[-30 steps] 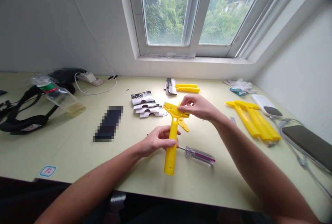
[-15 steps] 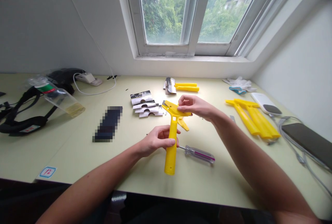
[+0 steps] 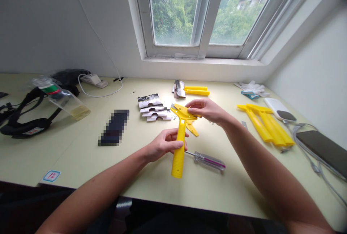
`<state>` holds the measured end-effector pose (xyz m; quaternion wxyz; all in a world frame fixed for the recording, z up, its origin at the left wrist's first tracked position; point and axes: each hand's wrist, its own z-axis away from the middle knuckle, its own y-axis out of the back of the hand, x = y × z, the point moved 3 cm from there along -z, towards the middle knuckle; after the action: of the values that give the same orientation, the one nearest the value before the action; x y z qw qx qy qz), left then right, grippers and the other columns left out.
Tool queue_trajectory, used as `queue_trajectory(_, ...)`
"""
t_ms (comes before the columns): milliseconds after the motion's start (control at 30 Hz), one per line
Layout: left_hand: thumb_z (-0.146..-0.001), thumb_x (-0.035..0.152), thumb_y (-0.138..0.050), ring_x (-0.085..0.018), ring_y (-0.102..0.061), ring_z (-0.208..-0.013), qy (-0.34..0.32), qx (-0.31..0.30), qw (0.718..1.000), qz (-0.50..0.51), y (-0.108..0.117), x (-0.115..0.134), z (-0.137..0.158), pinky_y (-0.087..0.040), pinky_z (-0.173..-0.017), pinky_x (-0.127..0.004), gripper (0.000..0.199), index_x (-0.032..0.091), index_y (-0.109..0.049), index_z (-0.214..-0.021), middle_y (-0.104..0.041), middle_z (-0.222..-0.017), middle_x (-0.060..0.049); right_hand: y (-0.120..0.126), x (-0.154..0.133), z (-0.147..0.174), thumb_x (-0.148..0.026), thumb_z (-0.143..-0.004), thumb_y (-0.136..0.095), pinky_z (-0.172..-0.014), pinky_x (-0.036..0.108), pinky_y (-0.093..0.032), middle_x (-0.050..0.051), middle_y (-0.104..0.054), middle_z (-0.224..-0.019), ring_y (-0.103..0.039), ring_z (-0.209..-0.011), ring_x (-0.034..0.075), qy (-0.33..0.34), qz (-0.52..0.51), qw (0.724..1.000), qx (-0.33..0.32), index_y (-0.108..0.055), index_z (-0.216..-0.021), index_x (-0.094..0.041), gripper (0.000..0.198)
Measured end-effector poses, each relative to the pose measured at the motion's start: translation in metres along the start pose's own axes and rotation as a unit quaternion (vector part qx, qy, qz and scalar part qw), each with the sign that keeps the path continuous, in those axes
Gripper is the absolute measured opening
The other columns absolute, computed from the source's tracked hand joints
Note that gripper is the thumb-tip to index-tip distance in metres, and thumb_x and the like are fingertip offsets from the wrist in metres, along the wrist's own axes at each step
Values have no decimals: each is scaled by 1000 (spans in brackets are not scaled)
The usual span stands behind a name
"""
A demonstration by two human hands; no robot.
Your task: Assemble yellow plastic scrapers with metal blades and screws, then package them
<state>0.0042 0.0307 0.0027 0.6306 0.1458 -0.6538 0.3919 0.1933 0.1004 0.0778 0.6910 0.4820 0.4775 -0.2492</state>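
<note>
A yellow scraper [image 3: 178, 160] is held above the table, its ribbed handle pointing toward me and its wide head away. My left hand [image 3: 165, 144] wraps round the handle, thumb on top. With thumb and fingers, my right hand [image 3: 202, 110] grips the right side of the head; whether it also holds a small part there I cannot tell. A bit of grey blade shows at the head's left corner. Under the scraper lies a screwdriver [image 3: 209, 161] with a clear and purple handle, its tip hidden by my left hand. A loose yellow plate [image 3: 192, 129] rests just behind.
Several cardboard sleeves [image 3: 154, 111] lie beyond my hands, with a packaged yellow scraper [image 3: 196, 90] farther back. To the right are more yellow scraper handles [image 3: 267, 127], a white device [image 3: 280, 109], gloves [image 3: 252, 89] and a cable. A bottle [image 3: 67, 102] and black straps sit left.
The view has shifted slightly. Both hands keep their hold on the scraper, whose head now appears tipped a little differently.
</note>
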Motion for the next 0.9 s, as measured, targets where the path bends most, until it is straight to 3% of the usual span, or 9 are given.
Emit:
queue_trajectory(500, -80, 36, -71, -20, -60, -81, -5, -13, 1000, -5, 0, 0, 0, -46, -72, -32, 40, 17, -59, -114, -66, -89, -10, 5, -4, 1, -50, -72, -71, -59, 24, -36, 1, -55, -73, -48, -66, 10, 15, -54, 998, 33, -60, -78, -14, 39)
queue_trajectory(667, -81, 36, -70, -19, -60, -81, -2, -14, 1000, -9, 1, 0, 0, -46, -71, -31, 41, 17, -58, -115, -66, -90, -10, 18, -2, 2, -49, -71, -73, -64, 25, -37, 3, -59, -81, -48, -69, 10, 44, -71, 991, 108, -63, -84, -13, 40)
queue_trajectory(767, -81, 36, -71, -19, -59, -82, 1, -12, 1000, -11, 1, 0, 0, -46, -72, -31, 41, 16, -58, -114, -66, -90, -10, 20, -5, 5, -47, -74, -71, -62, 24, -37, 3, -57, -78, -47, -67, 10, 53, -69, 992, 94, -61, -86, -13, 37)
queue_trajectory(900, -81, 36, -71, -19, -59, -82, -2, -12, 1000, -14, 1, 0, 0, -46, -72, -31, 41, 16, -58, -114, -66, -89, -10, 22, -11, 10, -38, -84, -62, -54, 22, -32, -2, -52, -71, -42, -58, 8, 97, -48, 990, 89, -55, -111, -20, 34)
